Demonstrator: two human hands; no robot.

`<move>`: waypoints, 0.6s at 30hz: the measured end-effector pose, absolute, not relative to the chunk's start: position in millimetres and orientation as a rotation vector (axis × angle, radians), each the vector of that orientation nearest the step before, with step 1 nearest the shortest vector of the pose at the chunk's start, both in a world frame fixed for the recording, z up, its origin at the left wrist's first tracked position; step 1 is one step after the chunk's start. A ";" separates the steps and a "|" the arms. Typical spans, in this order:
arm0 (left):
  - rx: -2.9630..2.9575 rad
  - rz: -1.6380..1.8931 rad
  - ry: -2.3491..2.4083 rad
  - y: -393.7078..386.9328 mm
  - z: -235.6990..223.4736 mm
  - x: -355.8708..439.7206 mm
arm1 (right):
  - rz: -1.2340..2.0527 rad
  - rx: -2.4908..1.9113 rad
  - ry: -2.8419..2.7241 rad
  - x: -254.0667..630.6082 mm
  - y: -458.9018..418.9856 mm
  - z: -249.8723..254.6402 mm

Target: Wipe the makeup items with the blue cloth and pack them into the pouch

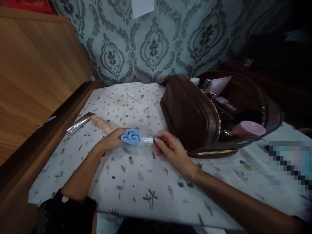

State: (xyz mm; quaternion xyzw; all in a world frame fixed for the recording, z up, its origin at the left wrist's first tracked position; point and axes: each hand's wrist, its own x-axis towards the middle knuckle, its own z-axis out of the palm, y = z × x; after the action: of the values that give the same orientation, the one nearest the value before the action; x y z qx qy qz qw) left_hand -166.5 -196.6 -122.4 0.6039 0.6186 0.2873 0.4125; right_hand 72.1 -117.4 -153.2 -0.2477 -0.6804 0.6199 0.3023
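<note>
My left hand (114, 139) is closed around a bunched blue cloth (131, 136) above the middle of the table. A small white tube (147, 140) sticks out of the cloth to the right. The fingertips of my right hand (173, 150) pinch its dark right end. Whether the cloth wraps the tube's other end is hard to make out. Just behind my left hand lies a beige tube (103, 124), its near end hidden by the hand. A shiny silver piece (80, 123) touches or lies close to its far end.
An open brown cosmetic bag (187, 110) with a gold zip stands at the right, holding a pink cup-like item (250, 129) and other items. A white stick-like tube (133, 96) lies farther back on the patterned tablecloth (156, 188). Wooden furniture (36, 71) borders the left; patterned wallpaper (153, 48) rises behind.
</note>
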 end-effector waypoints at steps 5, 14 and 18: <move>1.446 0.720 1.583 -199.1 -118.7 -166.3 | 1.628 -0.616 -1.854 73.6 -117.4 -153.6; 1.445 0.733 1.532 -200.0 -116.5 -169.3 | 1.573 -0.566 -1.893 72.8 -119.2 -151.8; 1.433 0.759 1.534 -198.8 -118.9 -174.0 | 1.535 -0.570 -1.890 73.5 -118.5 -152.7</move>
State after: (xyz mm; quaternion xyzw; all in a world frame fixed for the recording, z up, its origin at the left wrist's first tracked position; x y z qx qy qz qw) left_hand -174.0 -198.8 -118.9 0.5768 0.6174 0.3053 0.4392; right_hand 73.5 -118.5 -152.7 -0.2162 -0.7172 0.5827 0.3151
